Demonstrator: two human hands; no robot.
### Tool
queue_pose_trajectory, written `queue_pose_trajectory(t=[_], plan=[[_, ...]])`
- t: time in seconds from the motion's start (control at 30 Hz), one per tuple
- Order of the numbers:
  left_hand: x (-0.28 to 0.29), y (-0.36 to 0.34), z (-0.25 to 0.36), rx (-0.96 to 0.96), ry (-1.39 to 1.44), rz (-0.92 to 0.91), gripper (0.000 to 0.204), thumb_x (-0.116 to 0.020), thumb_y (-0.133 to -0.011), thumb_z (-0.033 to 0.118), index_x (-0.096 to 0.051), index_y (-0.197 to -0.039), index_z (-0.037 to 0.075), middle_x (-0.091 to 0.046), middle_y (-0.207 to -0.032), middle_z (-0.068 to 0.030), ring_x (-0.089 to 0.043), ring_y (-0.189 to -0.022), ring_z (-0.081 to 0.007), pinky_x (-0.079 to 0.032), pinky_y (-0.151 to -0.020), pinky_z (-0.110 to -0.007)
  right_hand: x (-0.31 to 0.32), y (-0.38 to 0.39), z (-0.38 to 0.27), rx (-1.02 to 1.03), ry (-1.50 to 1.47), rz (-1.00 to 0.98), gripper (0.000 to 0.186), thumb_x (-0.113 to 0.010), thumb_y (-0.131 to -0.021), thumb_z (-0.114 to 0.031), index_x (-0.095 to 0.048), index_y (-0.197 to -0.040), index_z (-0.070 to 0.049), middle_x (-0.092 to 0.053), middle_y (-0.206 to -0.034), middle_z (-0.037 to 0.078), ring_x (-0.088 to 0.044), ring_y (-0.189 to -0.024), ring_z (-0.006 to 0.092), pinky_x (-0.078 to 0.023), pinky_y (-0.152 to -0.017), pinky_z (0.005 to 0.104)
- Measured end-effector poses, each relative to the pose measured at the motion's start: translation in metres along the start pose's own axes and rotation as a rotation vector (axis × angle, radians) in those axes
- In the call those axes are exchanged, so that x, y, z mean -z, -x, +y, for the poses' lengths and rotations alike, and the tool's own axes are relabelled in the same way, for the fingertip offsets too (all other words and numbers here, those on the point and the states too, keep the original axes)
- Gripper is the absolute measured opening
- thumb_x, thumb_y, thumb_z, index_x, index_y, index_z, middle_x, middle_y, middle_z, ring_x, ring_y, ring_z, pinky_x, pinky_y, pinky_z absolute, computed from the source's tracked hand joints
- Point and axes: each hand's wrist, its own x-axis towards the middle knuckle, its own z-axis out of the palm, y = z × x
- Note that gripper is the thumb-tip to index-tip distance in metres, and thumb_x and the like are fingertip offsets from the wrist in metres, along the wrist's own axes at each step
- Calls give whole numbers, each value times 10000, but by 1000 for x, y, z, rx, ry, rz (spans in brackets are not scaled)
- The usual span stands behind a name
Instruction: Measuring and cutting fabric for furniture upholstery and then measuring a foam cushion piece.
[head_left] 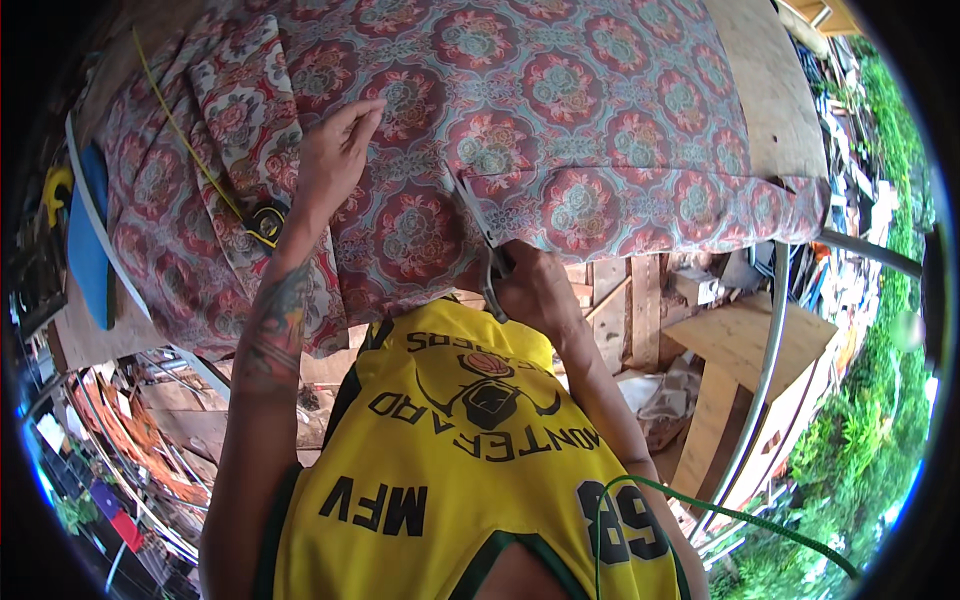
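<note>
Red and blue-grey floral fabric point(560, 80) covers the work surface. My left hand point(335, 150) is over its left middle, open, fingers loosely bent, holding nothing I can see. My right hand point(525, 280) is closed on large metal scissors point(493, 295) at the fabric's lower edge; their blades lie along a cut or gap beside a long strip of the fabric point(640, 208). A black-and-yellow tape measure point(265, 225) lies by my left forearm, its yellow tape running toward the upper left over a folded length of patterned cloth point(250, 60).
The bare board point(785, 110) shows at upper right. A blue curved object point(88, 240) and small yellow item point(57, 195) sit at left. Below are a wooden box point(755, 340), metal rods point(775, 310) and piled scraps. A green cord point(760, 520) crosses at lower right, with greenery beyond.
</note>
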Motion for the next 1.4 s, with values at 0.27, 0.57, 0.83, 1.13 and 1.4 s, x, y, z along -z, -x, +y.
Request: queue_pose_trajectory(t=[0.27, 0.57, 0.83, 1.13, 1.4], plan=[[-65, -67, 1, -487, -332, -374, 375, -697, -943, 290, -678, -1307, 201, -477, -1516, -146, -528, -1327, -251, -452, -1082, -385, -8, 3, -22, -124, -336, -87, 567, -859, -748, -471, -715, -941, 42, -710, -762, 176, -677, -680, 250, -518, -675, 404], [-141, -131, 54, -748, -673, -929, 911, -858, -699, 380, -449, -1512, 390, -166, -1678, -159, -87, -1556, -371, -54, -1242, -601, -13, 1, -18, -468, -664, -86, 437, -888, -765, -349, -746, -920, 34, -720, -775, 83, -614, -711, 105, -482, -600, 321], [-123, -139, 35, -684, -544, -953, 901, -873, -661, 392, -484, -1472, 446, -212, -1672, -136, -106, -1561, -337, -31, -1261, -533, -25, 0, -18, -261, -611, -98, 521, -881, -766, -364, -722, -1061, 35, -732, -880, 116, -660, -813, 174, -518, -741, 356], [-107, -118, 51, -597, -619, -700, 697, -703, -884, 436, -465, -1515, 260, -249, -1659, -116, -169, -1545, -324, -77, -1266, -515, -37, 0, 4, -231, -701, -95, 456, -868, -766, -393, -763, -1012, -24, -729, -846, 135, -638, -757, 173, -502, -718, 361], [-68, -14, 8, -364, -753, -121, 534, -435, -1074, 287, -354, -1534, 29, -362, -1566, -227, -303, -1477, -408, -209, -1221, -531, -29, 0, 1, -277, -617, -55, 473, -860, -769, -417, -766, -1034, -37, -746, -873, 126, -664, -753, 193, -521, -728, 362]])
